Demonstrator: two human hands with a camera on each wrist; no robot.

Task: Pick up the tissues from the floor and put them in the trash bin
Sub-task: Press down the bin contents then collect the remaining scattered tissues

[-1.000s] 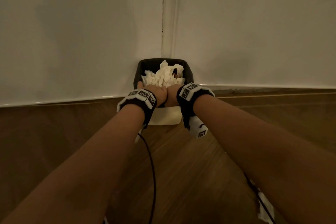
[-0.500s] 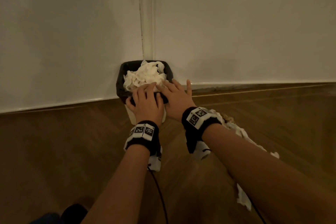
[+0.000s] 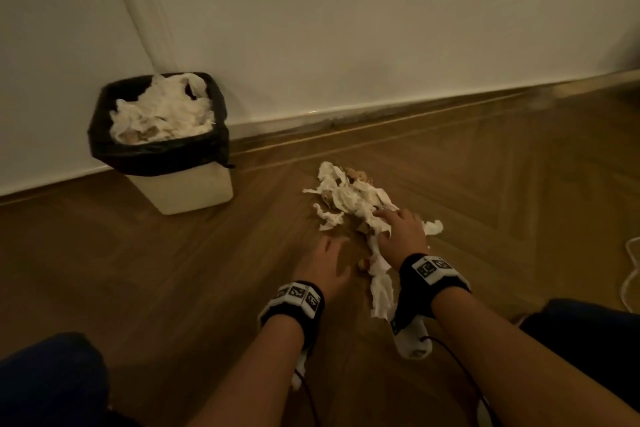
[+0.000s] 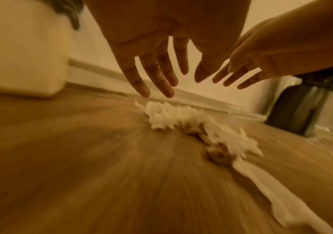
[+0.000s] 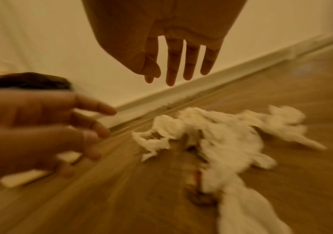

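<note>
**Both hands spread above the tissue pile on the floor**

The wooden floor [image 3: 173, 270] ran up to a white wall [image 3: 381, 28], dim under low light. Against that wall stood the trash bin [image 3: 187, 189], cream-sided with a black liner folded over its rim, heaped with white tissues. Well to the right of the bin, a loose pile of crumpled tissues [image 3: 349, 198] lay on the boards, trailing in a strip toward the person, with brownish scraps mixed in.

The right hand [image 3: 401, 232] was over the near end of the pile, fingers straight and spread, holding nothing; whether the fingertips touched the paper could not be told through the blur. The left hand [image 3: 327, 262] was just beside the strip, above bare floor, fingers likewise straight and fanned wide, empty. Both wrists wore black bands with white markers.
</note>
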